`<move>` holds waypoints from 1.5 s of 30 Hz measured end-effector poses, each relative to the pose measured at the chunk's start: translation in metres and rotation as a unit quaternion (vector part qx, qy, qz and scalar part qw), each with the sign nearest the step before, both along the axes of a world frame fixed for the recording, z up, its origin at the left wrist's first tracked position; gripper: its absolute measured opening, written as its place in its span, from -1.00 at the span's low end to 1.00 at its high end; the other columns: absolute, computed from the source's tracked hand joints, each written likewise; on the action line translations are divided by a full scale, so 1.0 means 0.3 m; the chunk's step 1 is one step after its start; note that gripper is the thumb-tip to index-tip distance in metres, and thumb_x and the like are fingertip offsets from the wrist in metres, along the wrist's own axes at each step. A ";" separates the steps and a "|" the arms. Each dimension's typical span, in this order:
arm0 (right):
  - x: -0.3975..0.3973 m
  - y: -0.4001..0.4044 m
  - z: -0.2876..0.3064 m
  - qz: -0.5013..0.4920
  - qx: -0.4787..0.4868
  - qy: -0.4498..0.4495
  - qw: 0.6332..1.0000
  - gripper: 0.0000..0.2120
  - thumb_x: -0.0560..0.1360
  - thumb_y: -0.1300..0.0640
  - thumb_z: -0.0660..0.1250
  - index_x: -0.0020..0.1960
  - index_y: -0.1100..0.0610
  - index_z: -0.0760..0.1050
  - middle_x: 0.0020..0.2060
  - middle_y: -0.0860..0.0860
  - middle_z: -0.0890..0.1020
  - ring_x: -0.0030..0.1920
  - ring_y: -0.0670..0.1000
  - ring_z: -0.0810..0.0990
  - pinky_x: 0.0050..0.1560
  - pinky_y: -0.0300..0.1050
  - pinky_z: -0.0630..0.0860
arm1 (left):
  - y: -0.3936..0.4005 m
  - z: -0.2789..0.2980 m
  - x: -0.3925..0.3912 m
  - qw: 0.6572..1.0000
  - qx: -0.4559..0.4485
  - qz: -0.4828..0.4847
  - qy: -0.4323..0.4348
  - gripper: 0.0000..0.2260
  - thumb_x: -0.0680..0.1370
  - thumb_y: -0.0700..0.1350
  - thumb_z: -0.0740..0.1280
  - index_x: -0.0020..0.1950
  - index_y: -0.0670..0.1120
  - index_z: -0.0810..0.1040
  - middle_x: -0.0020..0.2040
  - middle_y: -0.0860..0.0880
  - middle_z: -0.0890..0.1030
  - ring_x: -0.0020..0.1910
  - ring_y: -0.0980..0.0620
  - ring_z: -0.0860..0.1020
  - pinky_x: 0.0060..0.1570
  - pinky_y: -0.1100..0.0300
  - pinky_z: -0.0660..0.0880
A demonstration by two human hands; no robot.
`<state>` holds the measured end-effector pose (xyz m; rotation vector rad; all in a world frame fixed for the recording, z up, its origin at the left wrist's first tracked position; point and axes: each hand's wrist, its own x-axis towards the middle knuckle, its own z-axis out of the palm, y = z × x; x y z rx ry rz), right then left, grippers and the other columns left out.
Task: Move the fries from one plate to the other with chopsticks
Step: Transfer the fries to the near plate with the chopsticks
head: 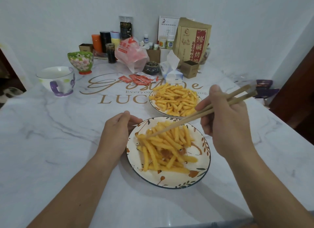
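The near plate, white with a leaf and flower pattern and a dark rim, sits on the marble-look table straight in front of the person and carries a loose heap of fries. At its left rim the left hand rests with fingers curled, fingertips touching the plate's edge. Above its right side the right hand grips a pair of wooden chopsticks, thumb and fingers wrapped round the shafts. The chopstick tips lie close together and reach down into the upper left of the heap, touching the fries there; whether a fry is pinched between them cannot be told. Just beyond the near plate, up and to the right, stands the far plate, piled with more fries. Behind that plate lie red sauce packets and a tissue pack. Well to the left of the near plate and farther back stands a white mug with purple dots.
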<state>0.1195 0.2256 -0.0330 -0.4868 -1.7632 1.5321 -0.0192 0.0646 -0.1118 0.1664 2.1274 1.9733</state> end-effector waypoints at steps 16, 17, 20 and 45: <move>-0.190 0.284 0.031 -0.075 0.014 0.110 0.991 -0.57 0.71 0.06 0.20 -0.29 0.13 0.58 -0.54 -0.09 0.46 -0.48 -0.12 0.39 -0.45 -0.24 0.32 | 0.003 0.006 0.004 1.000 0.005 -0.001 0.001 -0.58 0.74 0.01 0.16 -0.12 -0.13 0.70 -0.07 0.00 0.79 0.01 -0.08 0.73 0.28 -0.19 0.57; -0.208 0.291 0.006 -0.063 0.034 0.109 0.991 -0.58 0.71 0.07 0.21 -0.27 0.13 0.59 -0.53 -0.09 0.46 -0.46 -0.11 0.39 -0.43 -0.25 0.33 | 0.004 0.005 0.005 1.000 0.003 0.000 0.002 -0.58 0.74 0.01 0.16 -0.13 -0.13 0.70 -0.07 0.00 0.79 0.01 -0.08 0.73 0.28 -0.19 0.57; -0.242 0.287 -0.088 -0.030 0.088 0.097 0.991 -0.62 0.70 0.08 0.21 -0.23 0.14 0.59 -0.48 -0.10 0.48 -0.42 -0.10 0.40 -0.38 -0.22 0.33 | 0.008 0.003 0.006 1.000 0.003 0.004 0.002 -0.58 0.74 0.02 0.16 -0.12 -0.13 0.70 -0.07 0.01 0.79 0.00 -0.07 0.73 0.27 -0.18 0.57; -0.279 0.290 -0.174 -0.031 0.186 0.025 0.982 -0.60 0.69 -0.07 0.16 -0.18 0.11 0.57 -0.35 -0.17 0.61 -0.34 -0.15 0.51 -0.28 -0.10 0.41 | 0.009 -0.004 0.003 1.000 -0.019 0.012 0.015 -0.59 0.74 0.01 0.16 -0.07 -0.13 0.71 -0.07 0.06 0.78 -0.04 0.01 0.74 0.22 -0.11 0.60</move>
